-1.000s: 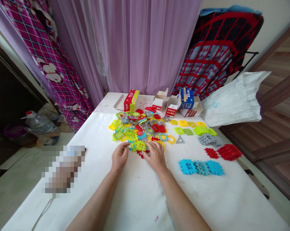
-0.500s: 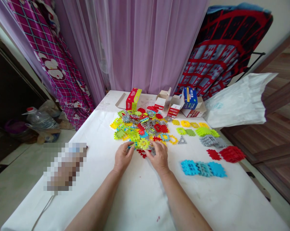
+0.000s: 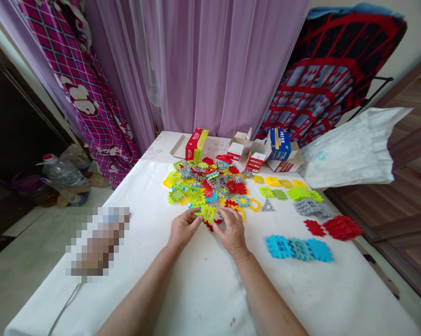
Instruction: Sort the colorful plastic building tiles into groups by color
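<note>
Between my hands is a lime-green interlocking building tile (image 3: 208,213) with notched edges and a window-like middle. My left hand (image 3: 184,229) pinches its left side between thumb and fingers. On its right edge are the closed fingers of my right hand (image 3: 231,232). Just beyond lies a mixed heap of tiles (image 3: 219,184) in green, yellow, red, grey and blue. A few red tiles (image 3: 215,226) show partly beneath my hands.
Sorted right of the heap are yellow tiles (image 3: 272,181), green tiles (image 3: 303,194), grey tiles (image 3: 306,207), red tiles (image 3: 343,227) and blue tiles (image 3: 279,246). Small cartons (image 3: 196,145) and a white bag (image 3: 353,147) stand behind. A blurred-out object (image 3: 100,242) lies left, with a cord.
My left fingers have closed in on the green tile's left side. The tile sits slightly lower and nearer me. The whole view has shifted a little.
</note>
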Demonstrator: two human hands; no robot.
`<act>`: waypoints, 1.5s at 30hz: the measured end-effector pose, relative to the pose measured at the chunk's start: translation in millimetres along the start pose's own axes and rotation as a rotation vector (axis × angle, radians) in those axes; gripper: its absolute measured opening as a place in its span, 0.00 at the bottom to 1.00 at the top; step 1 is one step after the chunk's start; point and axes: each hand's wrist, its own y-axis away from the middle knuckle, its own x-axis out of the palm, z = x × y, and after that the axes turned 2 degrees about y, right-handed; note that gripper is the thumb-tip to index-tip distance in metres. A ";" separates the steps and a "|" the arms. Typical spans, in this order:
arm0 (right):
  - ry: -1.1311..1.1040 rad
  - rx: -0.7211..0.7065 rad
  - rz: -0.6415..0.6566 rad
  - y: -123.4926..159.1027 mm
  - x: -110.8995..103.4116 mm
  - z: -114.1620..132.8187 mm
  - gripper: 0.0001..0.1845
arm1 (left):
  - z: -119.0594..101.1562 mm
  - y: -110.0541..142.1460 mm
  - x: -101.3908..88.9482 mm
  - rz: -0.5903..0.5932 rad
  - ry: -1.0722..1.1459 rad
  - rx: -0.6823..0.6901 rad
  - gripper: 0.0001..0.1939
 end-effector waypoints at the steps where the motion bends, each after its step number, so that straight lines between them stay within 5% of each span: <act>1: 0.003 0.003 0.017 0.2 -0.4 0.4 0.20 | 1.1 -0.6 0.3 0.010 0.023 -0.011 0.18; 8: 0.062 0.031 0.186 -3.3 -5.8 9.0 0.32 | -0.5 -0.7 -0.3 0.066 0.114 -0.035 0.17; 21: 0.198 0.067 0.427 -33.8 -43.6 8.8 0.24 | -12.6 6.3 0.0 0.200 0.001 0.074 0.15; 24: 0.250 0.089 0.402 -47.6 -65.2 -24.1 0.24 | -12.9 7.1 -1.9 0.203 -0.012 0.073 0.16; 27: 0.340 0.195 0.399 -65.4 -94.6 -83.4 0.26 | -11.7 6.7 -3.0 0.202 -0.072 0.069 0.17; 33: 0.420 0.399 0.713 -88.4 -131.4 -193.4 0.27 | -10.2 4.8 -3.2 0.241 -0.150 0.075 0.16; 45: 0.455 0.432 0.954 -105.5 -110.7 -226.1 0.29 | -6.8 3.2 -5.0 0.261 -0.157 0.082 0.18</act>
